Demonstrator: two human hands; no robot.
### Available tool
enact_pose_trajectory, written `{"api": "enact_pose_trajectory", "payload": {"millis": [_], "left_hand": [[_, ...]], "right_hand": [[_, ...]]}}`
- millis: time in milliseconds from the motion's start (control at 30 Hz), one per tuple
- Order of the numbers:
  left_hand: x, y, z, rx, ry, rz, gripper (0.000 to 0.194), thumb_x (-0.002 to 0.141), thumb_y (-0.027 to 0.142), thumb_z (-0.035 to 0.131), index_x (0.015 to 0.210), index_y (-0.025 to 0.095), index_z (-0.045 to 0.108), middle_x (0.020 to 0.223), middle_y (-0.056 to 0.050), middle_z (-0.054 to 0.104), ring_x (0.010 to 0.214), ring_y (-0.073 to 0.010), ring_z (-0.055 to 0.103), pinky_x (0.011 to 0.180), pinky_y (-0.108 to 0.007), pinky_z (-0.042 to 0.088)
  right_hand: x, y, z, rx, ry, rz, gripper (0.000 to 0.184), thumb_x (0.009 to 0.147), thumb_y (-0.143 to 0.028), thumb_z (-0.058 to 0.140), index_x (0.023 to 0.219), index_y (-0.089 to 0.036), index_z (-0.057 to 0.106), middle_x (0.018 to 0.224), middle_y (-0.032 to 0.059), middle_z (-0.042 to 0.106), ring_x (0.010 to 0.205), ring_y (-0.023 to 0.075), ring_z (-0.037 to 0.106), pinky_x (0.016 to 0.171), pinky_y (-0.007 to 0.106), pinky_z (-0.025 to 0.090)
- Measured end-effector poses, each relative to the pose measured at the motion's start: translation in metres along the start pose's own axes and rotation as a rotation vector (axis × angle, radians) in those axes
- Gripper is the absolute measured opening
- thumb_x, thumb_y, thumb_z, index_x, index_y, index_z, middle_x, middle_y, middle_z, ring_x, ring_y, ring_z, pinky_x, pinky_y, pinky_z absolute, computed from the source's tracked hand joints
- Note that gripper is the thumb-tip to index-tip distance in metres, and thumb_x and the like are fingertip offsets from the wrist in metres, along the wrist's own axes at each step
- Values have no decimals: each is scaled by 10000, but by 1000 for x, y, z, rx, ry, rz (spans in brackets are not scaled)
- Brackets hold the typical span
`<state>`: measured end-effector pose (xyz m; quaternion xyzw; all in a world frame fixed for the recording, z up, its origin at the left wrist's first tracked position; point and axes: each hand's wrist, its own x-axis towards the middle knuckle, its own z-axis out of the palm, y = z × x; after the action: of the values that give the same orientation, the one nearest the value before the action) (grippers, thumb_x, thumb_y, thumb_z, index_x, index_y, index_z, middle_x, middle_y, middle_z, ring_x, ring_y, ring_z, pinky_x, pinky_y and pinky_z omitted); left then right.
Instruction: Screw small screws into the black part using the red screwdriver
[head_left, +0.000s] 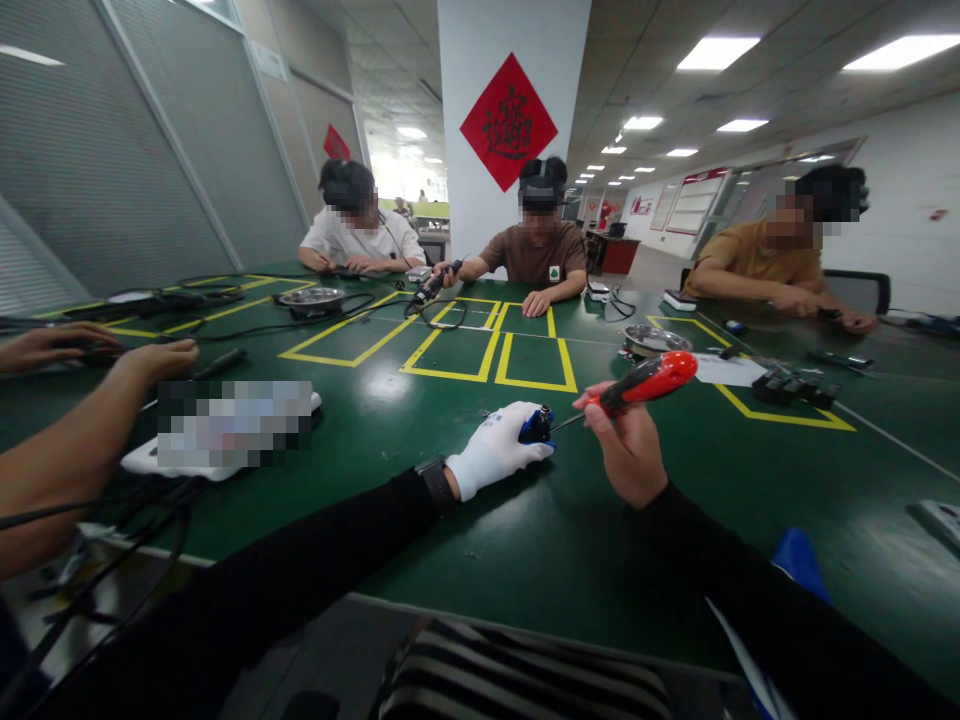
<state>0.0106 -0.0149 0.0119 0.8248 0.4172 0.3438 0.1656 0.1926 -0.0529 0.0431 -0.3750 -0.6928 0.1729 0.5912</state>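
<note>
Black component (541,427) with a metallic top sits in the gloved left hand (499,442), low over the near-middle area of the green table (450,540). The glove is white with blue on the finger area; its fingers are closed around the component, metallic end up. The right hand (631,455) is bare and grips a screwdriver (649,385) by its red-and-black handle. The handle is tilted, butt end up and to the right, and the shaft points down and left to the component's side. Whether the tip is seated in a screw cannot be determined at this size.

Yellow tape outlines (536,362) mark the table beyond the hands. To the right, a round metal dish (654,340) stands near a white sheet of paper (724,369), with a cluster of black parts (795,387) beside the sheet. A second metal dish (311,300) stands on the far left part of the table. A white-edged object (225,430), its upper face pixelated, lies left of the gloved hand, near another person's forearm (75,440). Three people sit across the table; the middle person (536,250) holds a dark tool (435,285).
</note>
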Motion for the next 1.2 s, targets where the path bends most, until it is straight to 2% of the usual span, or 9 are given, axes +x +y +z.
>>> {"api": "enact_pose_trajectory", "payload": {"millis": [100,267,467,667,800,900,1000,1200], "left_hand": [[0,-2,2,-29,9,13,548,736,359,677,1236,196,522,1233,-69,588,1131,-224,550,1003,-339,411],[0,-3,2,-45,-8,-10,546,736,378,674,1234,206,529,1234,-66,596,1132,-233,554,1006,-355,413],[-1,-1,0,-42,1,-47,464,754,446,636,1143,198,581,1134,-62,636,1030,-231,596,912,-346,465],[1,1,0,-60,12,-63,348,746,421,644,1017,205,615,1014,-30,661,907,-205,623,812,-307,484],[2,4,-1,-116,-18,-99,273,741,387,649,941,204,613,862,8,668,761,-170,630,707,-272,482],[1,7,-1,-136,-22,-112,250,740,368,649,920,200,608,816,15,665,751,-169,629,701,-268,478],[1,8,-2,-134,-25,-116,248,747,361,643,929,196,606,831,6,668,775,-176,629,720,-277,482],[1,2,1,-79,14,-70,322,740,390,656,999,203,616,1007,-37,657,931,-219,614,838,-331,482]], "right_hand": [[-1,2,2,116,1,66,185,897,-320,506,1040,-204,487,822,10,634,553,127,538,576,308,459],[-1,1,7,256,61,97,184,905,-334,496,1029,-203,459,815,-2,638,579,126,584,605,309,478],[-1,1,7,269,98,90,183,897,-331,512,1017,-198,470,802,-2,636,585,127,592,610,312,478],[-1,4,7,229,105,92,173,893,-318,518,1011,-197,485,823,5,636,592,120,586,614,306,483],[2,-1,6,232,118,97,164,828,-269,616,940,-198,519,953,17,613,513,69,528,493,248,448],[5,-8,7,317,79,117,145,815,-249,632,864,-200,505,836,-20,602,434,55,503,413,223,404],[6,-12,8,366,72,129,151,822,-250,626,852,-204,485,717,-57,574,409,62,517,403,216,405],[5,-6,8,405,126,132,183,840,-241,598,935,-212,445,754,-45,625,411,66,526,404,214,412]]}}
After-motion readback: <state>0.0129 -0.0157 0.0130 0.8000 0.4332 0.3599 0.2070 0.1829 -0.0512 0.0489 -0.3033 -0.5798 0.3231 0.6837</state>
